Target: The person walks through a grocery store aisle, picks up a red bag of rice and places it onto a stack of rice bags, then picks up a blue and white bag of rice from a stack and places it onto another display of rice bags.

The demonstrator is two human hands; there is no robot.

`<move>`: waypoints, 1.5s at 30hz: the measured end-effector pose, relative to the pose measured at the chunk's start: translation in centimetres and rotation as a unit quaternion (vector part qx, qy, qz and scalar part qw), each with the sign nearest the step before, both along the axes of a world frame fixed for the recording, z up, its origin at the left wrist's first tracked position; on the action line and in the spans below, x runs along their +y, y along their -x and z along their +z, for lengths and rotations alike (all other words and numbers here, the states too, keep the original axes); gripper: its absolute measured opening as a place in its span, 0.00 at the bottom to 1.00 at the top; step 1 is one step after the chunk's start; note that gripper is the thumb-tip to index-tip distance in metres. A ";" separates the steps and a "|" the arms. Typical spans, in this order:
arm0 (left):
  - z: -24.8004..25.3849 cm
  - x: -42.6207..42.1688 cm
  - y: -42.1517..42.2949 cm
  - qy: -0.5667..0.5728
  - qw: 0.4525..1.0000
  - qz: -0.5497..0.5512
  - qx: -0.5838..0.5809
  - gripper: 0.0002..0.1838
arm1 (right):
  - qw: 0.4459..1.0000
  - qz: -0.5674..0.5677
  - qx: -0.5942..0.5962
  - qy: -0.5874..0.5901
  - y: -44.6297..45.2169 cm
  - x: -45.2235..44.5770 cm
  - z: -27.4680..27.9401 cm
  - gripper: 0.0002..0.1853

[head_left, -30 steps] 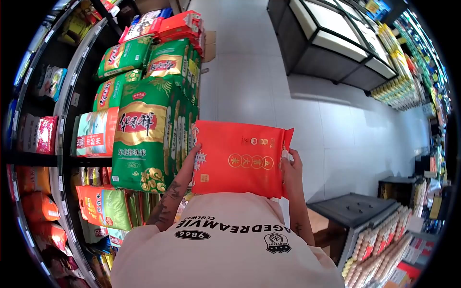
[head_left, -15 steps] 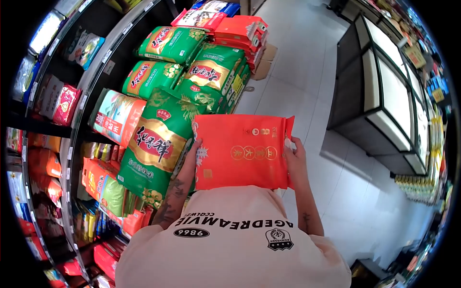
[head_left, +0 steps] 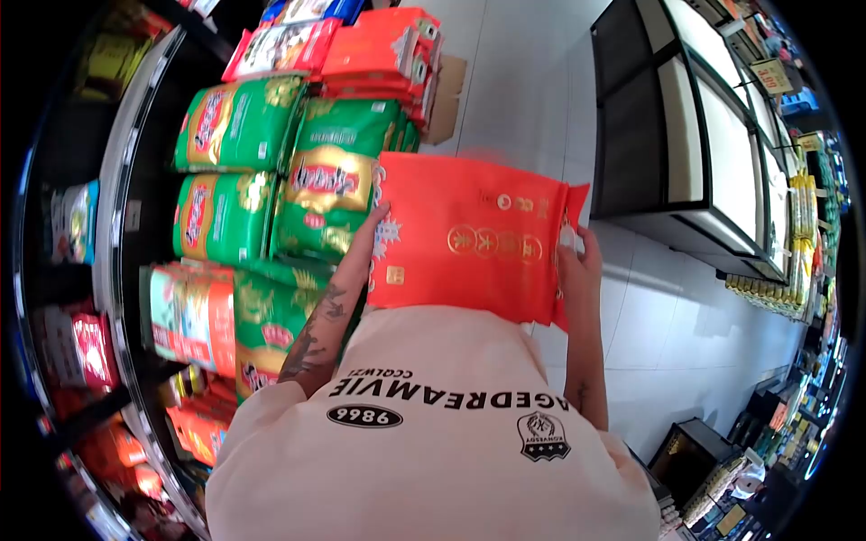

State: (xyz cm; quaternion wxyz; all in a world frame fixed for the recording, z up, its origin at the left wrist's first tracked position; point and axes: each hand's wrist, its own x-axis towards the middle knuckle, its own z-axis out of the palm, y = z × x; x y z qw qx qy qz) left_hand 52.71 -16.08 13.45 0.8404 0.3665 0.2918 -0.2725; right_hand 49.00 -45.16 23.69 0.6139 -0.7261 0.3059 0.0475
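A red rice bag (head_left: 460,239) with gold lettering is held in front of my chest, clear of the stacks. My left hand (head_left: 373,230) grips its left end, fingers mostly hidden by the bag. At the other end, my right hand (head_left: 580,257) is closed on the bag's edge. Beyond my left forearm, green rice bags (head_left: 336,230) lie piled beside the shelf. A white and orange rice bag (head_left: 191,316) is at the lower left of that pile.
Shelves with packets (head_left: 77,225) run along the left. Red bags (head_left: 379,54) are stacked at the far end, with a flattened cardboard piece (head_left: 446,101) on the floor. Black-framed bins (head_left: 681,135) with white panels stand to the right across the tiled aisle (head_left: 519,81).
The view has turned, with the green stacks shifting left. The red rice bag, still in both hands, has risen and moved right in view, now tilted down toward its right end.
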 end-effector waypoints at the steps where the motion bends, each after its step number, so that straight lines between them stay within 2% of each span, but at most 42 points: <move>1: 0.1 0.2 -3.3 0.008 1.000 -0.015 -0.002 0.28 | 1.000 -0.007 -0.002 0.005 -1.6 0.0 0.0 0.21; 3: 0.1 0.7 -6.5 0.019 0.999 -0.045 0.020 0.28 | 1.000 -0.027 0.010 0.004 -3.8 0.6 0.1 0.21; 7: 0.2 0.2 -14.4 -0.030 0.999 -0.041 0.010 0.28 | 0.997 -0.069 0.010 -0.013 -10.9 1.3 -0.2 0.22; 13: -1.6 1.5 -25.7 -0.028 0.999 -0.031 0.029 0.29 | 0.999 -0.016 0.019 -0.037 -24.1 0.5 -2.8 0.22; 15: -1.2 1.4 -29.3 -0.053 0.998 0.005 0.015 0.30 | 0.998 0.027 0.009 -0.047 -30.1 0.0 -3.9 0.22; 16: 0.5 1.0 -30.6 -0.065 0.997 0.025 0.041 0.30 | 0.997 0.055 0.007 -0.055 -32.9 -0.4 -4.2 0.22; 20: 0.0 0.3 -36.4 -0.096 0.984 0.150 0.032 0.31 | 0.984 0.163 -0.015 -0.075 -45.7 -1.4 -4.2 0.22; 23: -0.9 -0.2 -39.3 -0.080 0.976 0.199 0.032 0.31 | 0.962 0.270 0.022 0.025 -53.2 -2.4 -4.6 0.22; 24: -1.2 -0.6 -40.0 -0.062 0.971 0.228 0.031 0.31 | 0.964 0.264 0.028 -0.037 -55.1 -2.0 -4.3 0.22; 25: -1.3 -0.8 -40.7 -0.058 0.966 0.239 0.077 0.31 | 0.961 0.257 0.036 -0.096 -57.1 -1.5 -3.7 0.22; 27: -1.6 -1.4 -43.0 -0.110 0.960 0.251 0.065 0.30 | 0.963 0.253 0.046 -0.077 -60.6 -0.5 -4.1 0.22; 28: -1.3 -1.8 -44.3 -0.074 0.957 0.271 0.073 0.30 | 0.962 0.256 0.055 -0.083 -62.1 -0.5 -4.3 0.21; 32: -1.0 -1.6 -49.0 -0.069 0.963 0.243 0.092 0.29 | 0.961 0.239 0.107 -0.092 -66.0 0.1 -3.4 0.21; 35: -3.5 -0.7 -53.2 -0.075 0.970 0.217 0.083 0.29 | 0.968 0.217 0.102 -0.075 -69.0 0.6 -3.3 0.21; 38: -4.0 0.1 -57.7 0.030 0.981 0.176 0.079 0.28 | 0.982 0.176 0.064 -0.033 -71.1 0.6 -3.5 0.22; 41: -8.2 2.0 -61.0 -0.104 0.988 0.082 0.076 0.28 | 0.980 0.161 0.113 -0.019 -73.1 0.3 -2.7 0.24; 42: -6.9 1.9 -62.5 -0.113 0.988 0.080 0.064 0.27 | 0.984 0.144 0.085 -0.056 -73.3 0.5 -3.1 0.25; 45: -4.1 2.1 -65.9 0.030 0.993 0.078 0.078 0.26 | 0.992 0.065 0.091 -0.057 -75.1 2.4 -2.9 0.26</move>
